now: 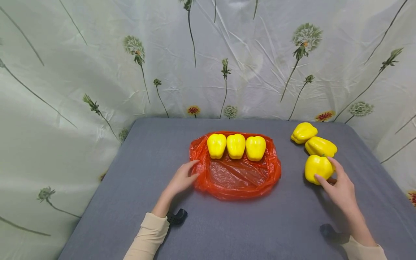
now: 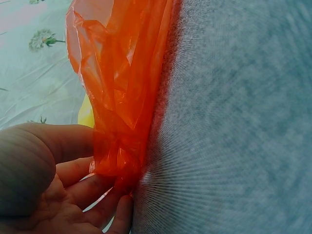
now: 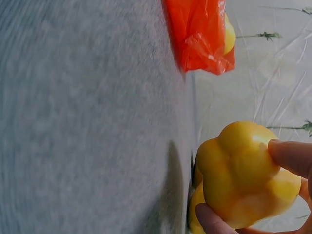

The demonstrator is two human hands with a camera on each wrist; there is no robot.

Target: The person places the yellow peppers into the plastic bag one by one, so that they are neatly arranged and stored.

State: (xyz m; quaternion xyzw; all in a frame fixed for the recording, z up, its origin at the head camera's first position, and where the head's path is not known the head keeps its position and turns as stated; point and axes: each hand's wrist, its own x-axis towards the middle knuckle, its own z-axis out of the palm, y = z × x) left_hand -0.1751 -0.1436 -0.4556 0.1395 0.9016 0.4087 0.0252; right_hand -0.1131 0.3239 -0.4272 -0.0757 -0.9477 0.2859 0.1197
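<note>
A red plastic bag (image 1: 202, 180) lies spread on the table with its mouth facing up. Three yellow bell peppers (image 1: 235, 146) stand in a row along its far inner side. My left hand (image 1: 180, 179) is at the bag's left rim, and in the left wrist view its thumb and fingers pinch the crumpled plastic (image 2: 122, 107). On the right, my right hand (image 1: 341, 189) grips another yellow bell pepper (image 1: 316, 169) between thumb and fingers. That pepper (image 3: 243, 170) appears lifted off the cloth, its shadow falling beside it in the right wrist view.
Two more yellow bell peppers, one farther back (image 1: 303, 132) and one nearer (image 1: 321, 146), lie just beyond the right hand. Grey cloth (image 1: 156, 151) covers the table. A pale curtain with dandelion prints (image 1: 182, 86) hangs behind the table and along its sides.
</note>
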